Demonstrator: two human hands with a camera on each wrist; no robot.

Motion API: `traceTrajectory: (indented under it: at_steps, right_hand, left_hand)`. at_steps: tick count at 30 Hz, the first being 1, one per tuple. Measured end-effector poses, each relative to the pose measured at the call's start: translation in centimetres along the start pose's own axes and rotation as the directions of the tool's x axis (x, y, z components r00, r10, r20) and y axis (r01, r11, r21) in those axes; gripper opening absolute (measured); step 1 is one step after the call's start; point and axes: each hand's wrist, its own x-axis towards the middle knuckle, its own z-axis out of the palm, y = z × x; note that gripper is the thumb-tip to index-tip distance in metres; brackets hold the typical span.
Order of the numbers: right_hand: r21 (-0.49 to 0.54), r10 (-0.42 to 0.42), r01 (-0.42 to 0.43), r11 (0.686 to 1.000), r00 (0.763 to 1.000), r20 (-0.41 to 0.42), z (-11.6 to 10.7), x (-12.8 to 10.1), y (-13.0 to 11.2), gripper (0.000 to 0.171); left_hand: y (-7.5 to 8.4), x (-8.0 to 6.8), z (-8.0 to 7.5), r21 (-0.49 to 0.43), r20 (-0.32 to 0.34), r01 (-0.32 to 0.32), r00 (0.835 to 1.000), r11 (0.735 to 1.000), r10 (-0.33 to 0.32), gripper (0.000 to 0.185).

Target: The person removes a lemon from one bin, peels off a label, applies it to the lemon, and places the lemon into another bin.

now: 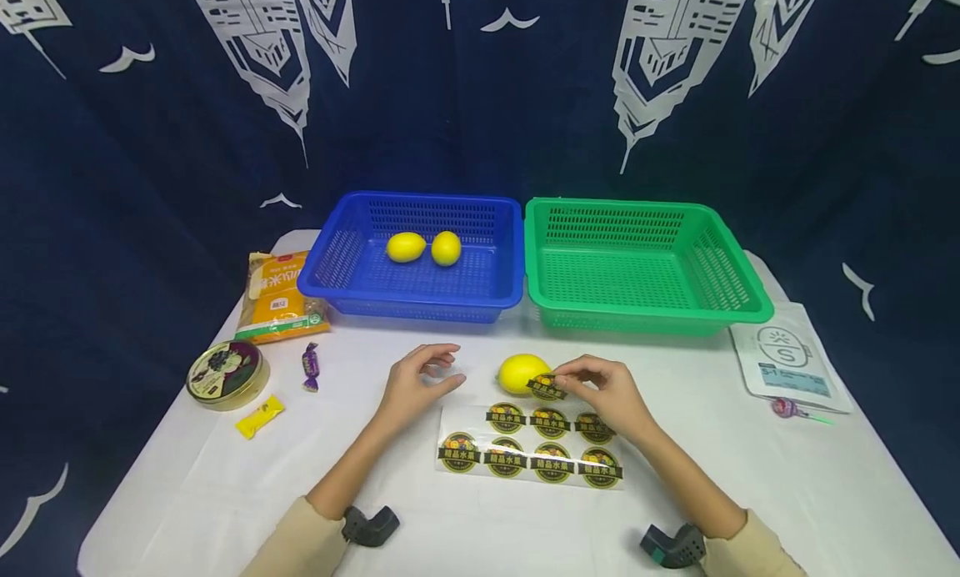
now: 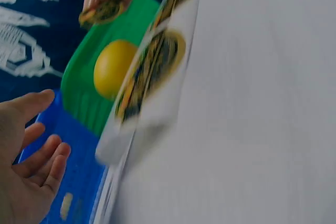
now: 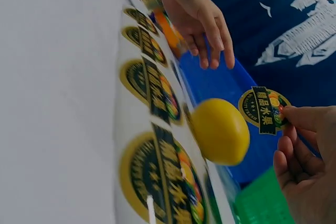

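Observation:
A yellow lemon (image 1: 522,373) lies on the white table (image 1: 480,519) in front of the baskets. My right hand (image 1: 600,391) pinches a round black-and-gold sticker (image 1: 546,386) and holds it against the lemon's right side; the sticker (image 3: 264,110) shows plainly in the right wrist view beside the lemon (image 3: 220,130). My left hand (image 1: 420,383) rests on the table left of the lemon, fingers loosely spread, holding nothing. A sticker sheet (image 1: 529,448) with several stickers lies below both hands.
A blue basket (image 1: 415,289) holds two lemons (image 1: 406,247). An empty green basket (image 1: 643,310) stands to its right. At the left lie a snack bag (image 1: 277,296), a round tin (image 1: 227,373), a purple candy (image 1: 310,367) and a yellow candy (image 1: 260,416). A white pouch (image 1: 789,367) and lollipop (image 1: 787,408) lie right.

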Motion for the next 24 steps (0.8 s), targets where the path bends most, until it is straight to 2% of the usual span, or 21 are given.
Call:
traceTrajectory:
  at_steps: [4,9,16,24]
  right_hand:
    - [-0.011,0.01,-0.01,1.0,1.0,-0.012,-1.4,0.3,1.2,0.01]
    - [0.001,0.035,-0.035,0.999,0.999,-0.008,-1.9,0.8,3.4,0.012]
    - [-0.005,0.089,-0.089,0.996,0.996,0.012,-1.8,1.3,4.0,0.018]
    - [0.037,0.099,-0.102,0.994,0.992,0.073,-1.2,2.2,3.9,0.018]
  left_hand:
    - [1.1,1.1,2.5,-0.094,0.069,-0.006,0.998,0.996,0.013,0.054]
    - [0.8,1.9,4.8,-0.122,0.181,0.018,0.983,0.992,0.004,0.062]
    - [-0.5,2.1,6.6,-0.107,0.254,0.038,0.967,0.993,-0.01,0.063]
    - [-1.1,2.4,7.3,-0.075,0.268,-0.029,0.962,0.997,0.049,0.058]
